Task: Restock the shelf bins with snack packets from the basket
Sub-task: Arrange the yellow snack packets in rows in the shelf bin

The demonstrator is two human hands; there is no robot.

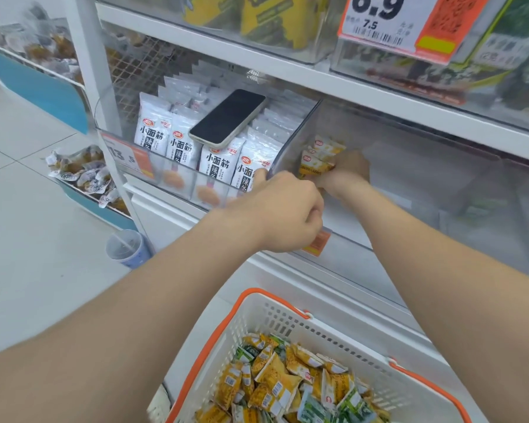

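Observation:
The white basket (275,319) with orange handles sits low in front of me, holding several yellow and green snack packets (287,383). On the shelf is a clear plastic bin (425,166), mostly bare inside. My right hand (348,175) reaches into its left corner, seen through the clear wall, and grips a few yellow packets (315,166) next to others standing there. My left hand (284,209) is curled over the bin's front wall by the divider, its thumb pointing toward the neighbouring bin.
The bin to the left holds rows of white packets (177,141) with a phone (226,117) lying on top. Fuller bins and a price sign (397,22) are on the shelf above. A lidded cup (129,248) stands on the floor.

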